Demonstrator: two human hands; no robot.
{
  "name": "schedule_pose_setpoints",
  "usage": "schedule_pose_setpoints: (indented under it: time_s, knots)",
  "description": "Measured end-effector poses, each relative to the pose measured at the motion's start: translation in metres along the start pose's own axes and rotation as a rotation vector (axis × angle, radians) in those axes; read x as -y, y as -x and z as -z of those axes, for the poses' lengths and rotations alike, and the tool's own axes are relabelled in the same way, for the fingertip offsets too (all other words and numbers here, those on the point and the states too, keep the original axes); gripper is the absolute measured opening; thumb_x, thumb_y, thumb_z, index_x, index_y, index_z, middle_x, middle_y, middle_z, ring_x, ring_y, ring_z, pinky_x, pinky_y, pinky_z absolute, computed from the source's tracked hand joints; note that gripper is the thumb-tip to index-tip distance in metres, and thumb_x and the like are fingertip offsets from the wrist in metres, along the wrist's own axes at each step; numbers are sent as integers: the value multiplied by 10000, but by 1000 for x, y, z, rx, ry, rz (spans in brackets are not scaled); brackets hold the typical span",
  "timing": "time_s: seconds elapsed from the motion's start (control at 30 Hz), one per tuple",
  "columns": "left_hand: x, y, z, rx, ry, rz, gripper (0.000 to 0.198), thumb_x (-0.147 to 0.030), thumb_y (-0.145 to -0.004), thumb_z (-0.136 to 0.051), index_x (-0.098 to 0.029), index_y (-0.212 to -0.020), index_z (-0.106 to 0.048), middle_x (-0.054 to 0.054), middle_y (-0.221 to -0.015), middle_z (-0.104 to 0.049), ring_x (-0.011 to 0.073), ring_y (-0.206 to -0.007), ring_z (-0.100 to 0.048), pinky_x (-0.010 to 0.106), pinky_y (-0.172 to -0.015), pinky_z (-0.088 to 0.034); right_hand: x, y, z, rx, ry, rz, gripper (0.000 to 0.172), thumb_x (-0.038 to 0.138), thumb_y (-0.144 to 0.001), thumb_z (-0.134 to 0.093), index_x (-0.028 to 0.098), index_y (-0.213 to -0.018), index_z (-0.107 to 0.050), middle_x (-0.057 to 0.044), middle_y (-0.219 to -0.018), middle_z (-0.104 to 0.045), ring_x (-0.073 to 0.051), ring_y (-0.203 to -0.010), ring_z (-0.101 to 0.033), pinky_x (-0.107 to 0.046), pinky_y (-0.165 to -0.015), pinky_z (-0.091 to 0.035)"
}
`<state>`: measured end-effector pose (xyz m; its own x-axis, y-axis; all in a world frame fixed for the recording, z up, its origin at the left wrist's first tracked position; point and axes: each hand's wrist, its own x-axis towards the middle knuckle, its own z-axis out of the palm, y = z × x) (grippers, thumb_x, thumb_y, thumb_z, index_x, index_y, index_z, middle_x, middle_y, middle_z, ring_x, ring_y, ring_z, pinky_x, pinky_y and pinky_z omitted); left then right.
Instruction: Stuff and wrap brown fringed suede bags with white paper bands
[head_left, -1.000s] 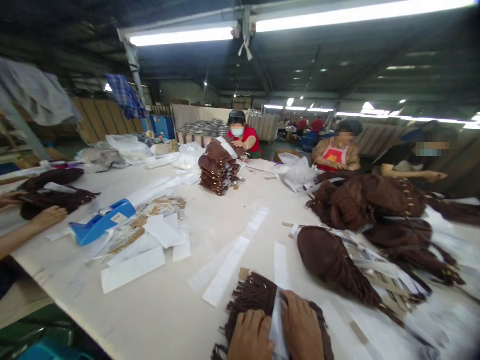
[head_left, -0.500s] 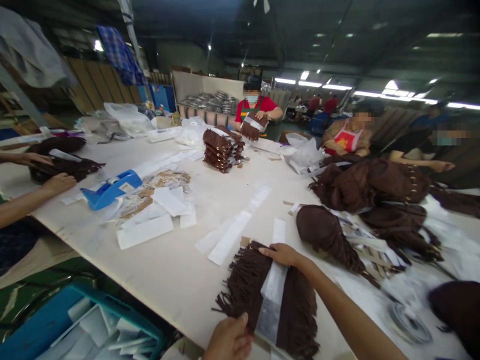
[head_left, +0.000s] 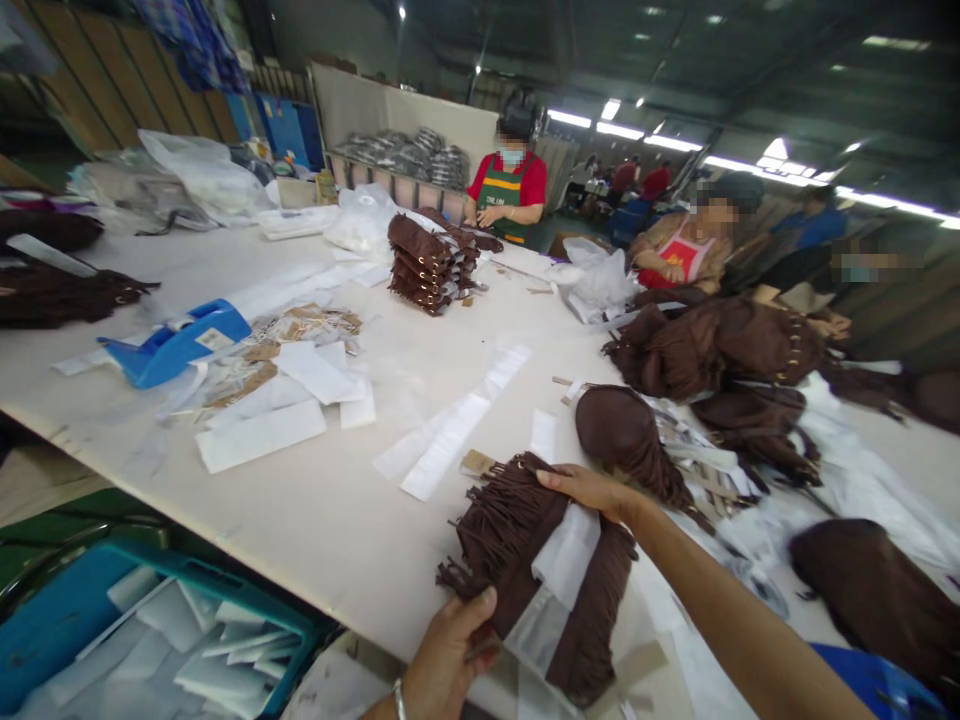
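Observation:
A dark brown fringed bag [head_left: 510,525] is held tilted near the table's front edge, a white strip [head_left: 568,555] lying across its middle. Below the strip is a clear, shiny film. My left hand [head_left: 454,640] grips the near left edge, thumb on top and fingers beneath. At the far edge, my right hand [head_left: 596,490] pinches the bag with its thumb on top; its other fingers are mostly hidden. A tan tag [head_left: 477,462] sticks out at the bag's far left corner.
Left lie a blue tape dispenser [head_left: 176,345] and white sheets [head_left: 262,437]. A teal crate [head_left: 300,610] of white pieces sits below the edge. Stacked brown bags [head_left: 420,262] stand farther back, more bags [head_left: 739,340] heap right. A co-worker [head_left: 510,190] faces me across the table.
The bag between my hands has tilted and shifted slightly, both hands staying on it. My view has turned right. The co-worker opposite no longer holds a bag up.

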<state>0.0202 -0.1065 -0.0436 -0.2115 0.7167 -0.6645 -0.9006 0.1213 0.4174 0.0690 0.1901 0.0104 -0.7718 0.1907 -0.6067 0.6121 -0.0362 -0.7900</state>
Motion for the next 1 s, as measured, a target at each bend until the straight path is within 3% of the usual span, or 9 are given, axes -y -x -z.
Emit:
schedule_pose_setpoints:
  time_s: [0.17,0.3,0.4,0.57,0.77,1.0]
  knots:
    - [-16,6,-23,192,132,-111,470,-432,-810,-676,-172,-1195,-606,119,-1212,-653,273,-1075,-621,355,-866,-492,16,24,4,-120,-102,48,437,546,-823,-659,175,-1050,-706,-68,-983,-740,-216,-916,-690,-322,-853,-545]
    - [-41,5,-34,238,172,-181,483,-407,-881,-608,-195,-1310,-544,104,-1292,-613,265,-1131,-604,360,-919,-498,38,33,2,-245,-133,44,471,577,-784,-687,149,-979,-723,-93,-932,-744,-200,-806,-699,-281,-750,-566]
    - [-57,4,-33,286,195,-179,501,-448,-907,-571,-247,-1360,-496,78,-1339,-584,256,-1161,-591,367,-938,-506,51,26,0,-350,-98,-5,539,639,-721,-709,133,-909,-727,-120,-915,-742,-205,-738,-692,-283,-678,-574]
    - [-66,13,-26,428,191,-83,458,-410,-931,-548,-226,-1349,-506,93,-1318,-600,258,-1144,-610,387,-931,-532,59,-5,-3,-386,-137,-83,636,714,-621,-732,141,-895,-703,-121,-900,-741,-235,-769,-693,-342,-748,-578]
    - [-71,19,-24,257,155,-164,404,-260,-888,-636,-179,-1278,-568,88,-1173,-689,237,-1048,-669,362,-894,-568,66,-26,-6,-403,-103,-120,750,785,-588,-689,161,-1003,-660,-123,-968,-725,-266,-892,-675,-439,-867,-538]
    - [-87,25,-29,237,100,-222,372,-243,-899,-616,-146,-1257,-591,99,-1117,-711,240,-1036,-676,351,-894,-574,59,15,-12,-167,-338,-2,642,735,-703,-649,191,-1044,-655,-87,-1021,-724,-241,-918,-683,-391,-862,-565]
